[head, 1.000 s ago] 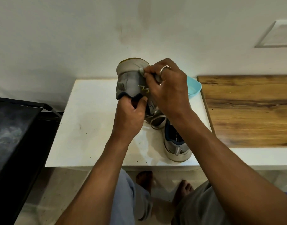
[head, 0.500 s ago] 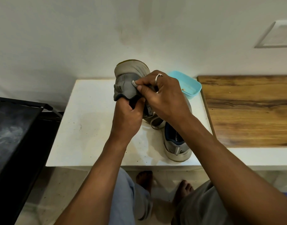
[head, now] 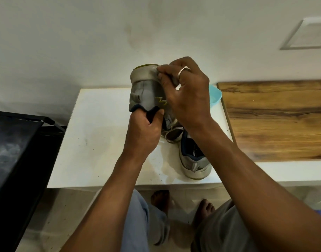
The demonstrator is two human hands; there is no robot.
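Note:
A grey sneaker (head: pixel 146 88) with a white sole is held up above the white table (head: pixel 94 142), its heel toward me. My left hand (head: pixel 143 131) grips it from below, fingers tucked into the dark collar. My right hand (head: pixel 185 91), a ring on one finger, pinches a small grey cloth (head: pixel 157 70) and presses it on the top edge of the sole. The second grey sneaker (head: pixel 194 160) lies on the table under my right forearm, partly hidden.
A light blue bowl (head: pixel 215 95) sits at the table's back right, mostly behind my right hand. A wooden board (head: pixel 276 120) adjoins the table on the right. A black rack (head: pixel 16 151) stands at the left. My bare feet are on the floor below.
My right hand moved down the heel of the shoe half a second ago, then back up to the sole's top edge, again covering most of the blue bowl. The left hand's grip stayed the same.

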